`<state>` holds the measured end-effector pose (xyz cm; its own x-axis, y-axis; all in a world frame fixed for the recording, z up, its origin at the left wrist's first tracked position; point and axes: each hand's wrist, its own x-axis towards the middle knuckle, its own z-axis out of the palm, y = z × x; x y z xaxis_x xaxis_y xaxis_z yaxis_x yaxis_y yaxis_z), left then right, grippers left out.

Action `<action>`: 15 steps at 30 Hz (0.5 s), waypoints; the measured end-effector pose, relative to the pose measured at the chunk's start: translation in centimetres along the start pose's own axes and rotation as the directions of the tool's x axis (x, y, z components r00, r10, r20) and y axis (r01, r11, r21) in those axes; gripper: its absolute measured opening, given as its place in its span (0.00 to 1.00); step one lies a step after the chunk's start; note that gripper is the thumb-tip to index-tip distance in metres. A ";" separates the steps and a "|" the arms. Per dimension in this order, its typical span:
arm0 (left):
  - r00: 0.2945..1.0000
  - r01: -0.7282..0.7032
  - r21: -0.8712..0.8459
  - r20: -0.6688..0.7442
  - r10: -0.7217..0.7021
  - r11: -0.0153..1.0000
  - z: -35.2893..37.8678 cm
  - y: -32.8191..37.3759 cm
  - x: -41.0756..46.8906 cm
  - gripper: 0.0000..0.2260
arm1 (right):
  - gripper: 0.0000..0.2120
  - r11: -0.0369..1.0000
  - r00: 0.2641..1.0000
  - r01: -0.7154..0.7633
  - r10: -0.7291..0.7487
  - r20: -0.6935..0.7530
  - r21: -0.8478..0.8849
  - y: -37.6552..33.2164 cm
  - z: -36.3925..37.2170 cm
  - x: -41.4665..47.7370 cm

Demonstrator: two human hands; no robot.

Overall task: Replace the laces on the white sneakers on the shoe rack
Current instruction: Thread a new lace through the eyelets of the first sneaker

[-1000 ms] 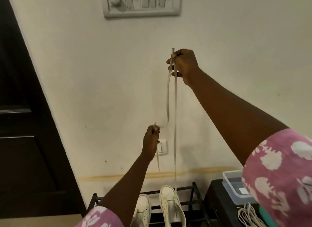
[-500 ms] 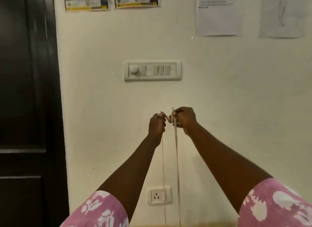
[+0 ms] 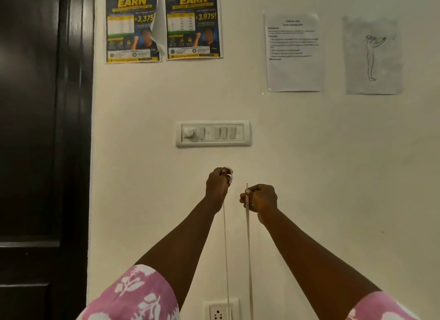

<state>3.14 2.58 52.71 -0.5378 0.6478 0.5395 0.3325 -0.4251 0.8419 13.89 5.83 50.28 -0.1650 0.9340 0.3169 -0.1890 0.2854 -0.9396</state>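
Pinching one lace (image 3: 248, 236), both hands' (image 3: 217, 182) (image 3: 260, 198) grips stay closed.

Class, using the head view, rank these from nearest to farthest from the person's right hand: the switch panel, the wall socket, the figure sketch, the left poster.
From the right hand:
1. Switch panel, above and slightly left.
2. Wall socket, below, at the bottom edge.
3. Figure sketch, upper right.
4. Left poster, top left, beside the door.

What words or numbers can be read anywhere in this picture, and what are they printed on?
"HUSTLE EARN" and "3,375": left poster.
"HUSTLE EARN" and "3,975!": right poster.
Fine print on both posters: too small to read.
Printed sheet: text too blurred to read.
Drawing sheet: a figure sketch, no words.
Switch panel and wall socket: no readable markings.
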 end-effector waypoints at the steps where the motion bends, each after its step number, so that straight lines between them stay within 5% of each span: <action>1: 1.000 -0.008 -0.001 0.009 0.008 1.000 0.1 0.6 0.2 0.14 | 0.14 1.000 1.000 0.001 -0.001 0.002 -0.003 0.0 0.0 0.0; 10: 0.991 -0.094 0.060 0.102 0.087 0.994 0.6 4.3 0.4 0.14 | 0.15 0.996 0.997 0.070 -0.068 0.033 -0.057 0.6 0.1 -0.2; 15: 0.992 -0.047 0.151 0.123 0.028 0.987 0.6 1.7 -1.5 0.13 | 0.07 0.997 0.997 0.076 -0.075 0.018 -0.021 1.2 -0.4 -0.5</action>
<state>4.95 1.26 53.36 -0.4284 0.7086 0.5607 0.4703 -0.3550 0.8079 14.08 5.83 48.92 -0.1673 0.9059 0.3891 -0.1807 0.3598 -0.9154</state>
